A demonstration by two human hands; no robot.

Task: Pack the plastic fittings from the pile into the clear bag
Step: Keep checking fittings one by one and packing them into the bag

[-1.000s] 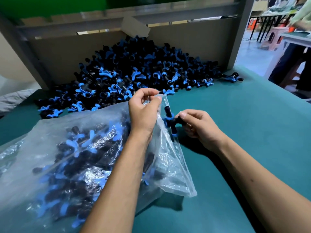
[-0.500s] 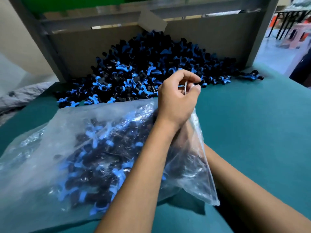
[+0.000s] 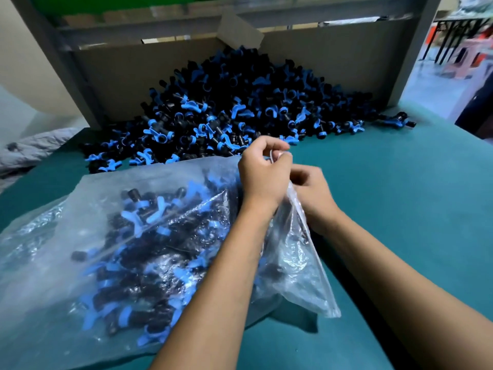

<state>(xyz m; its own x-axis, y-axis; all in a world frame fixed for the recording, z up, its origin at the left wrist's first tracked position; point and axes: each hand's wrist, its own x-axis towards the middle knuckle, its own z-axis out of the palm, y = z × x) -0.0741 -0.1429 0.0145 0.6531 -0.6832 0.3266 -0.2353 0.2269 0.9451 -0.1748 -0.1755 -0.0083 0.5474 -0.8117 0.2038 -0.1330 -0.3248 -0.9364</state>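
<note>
Item, at left: clear bag (image 3: pixel 66 214), lying on its side on the green table (image 3: pixel 400 209), its mouth raised toward the centre; contents, a good many black-and-blue plastic fittings (image 3: pixel 149 236) heaped along its lower side, the bag judged well filled but not full. Item, behind the bag: pile (image 3: pixel 240 108) of loose fittings of the same kind, banked against a cardboard backboard (image 3: pixel 120 76) and spreading rightward along the table, with one stray fitting (image 3: pixel 397 121) at the far right end. Progress, as judged: a substantial share is packed, yet the larger share is left in the pile, so the task is well short of done. Item, centre: left hand (image 3: pixel 262 174), fingers curled, pinching the upper edge of the bag's mouth between thumb and fingertips and holding it up. Item, just right of it: right hand (image 3: pixel 312 193), at the opening, partly hidden behind the left hand and the plastic; fingers appear curled, but whether they hold a fitting or the bag's edge cannot be told. Item, far right background: a doorway (image 3: pixel 453 62) with furniture beyond, blurred.
</note>
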